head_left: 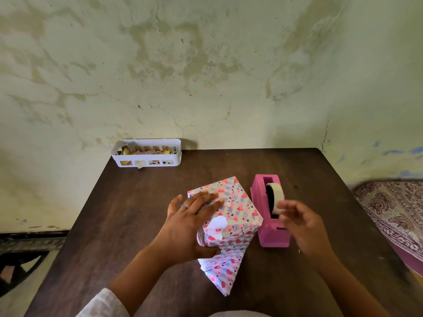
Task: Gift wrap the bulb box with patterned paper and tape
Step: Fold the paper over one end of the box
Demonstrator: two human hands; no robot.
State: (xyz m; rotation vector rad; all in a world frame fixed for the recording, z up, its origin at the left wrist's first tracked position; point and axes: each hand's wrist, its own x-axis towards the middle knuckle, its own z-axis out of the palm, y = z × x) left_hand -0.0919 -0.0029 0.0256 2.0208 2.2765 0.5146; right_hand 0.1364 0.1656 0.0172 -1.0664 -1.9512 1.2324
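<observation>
A: Why is the left hand [190, 221] lying flat on the box [231, 216]?

B: It's pressing straight fingers on the folded paper [219, 271], mid-table [114, 213], so the flaps aren't springing open.

A: And the right hand [302, 227]?

B: It's reaching at the dispenser [266, 209] just beside the box. It's blurred; I can't tell whether it's pinching tape [275, 193].

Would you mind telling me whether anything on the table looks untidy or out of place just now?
Yes: the near end of the wrapped box is unfinished, with loose paper trailing onto the table toward the person. A scrap also hangs through a slot in the white basket by the wall.
</observation>
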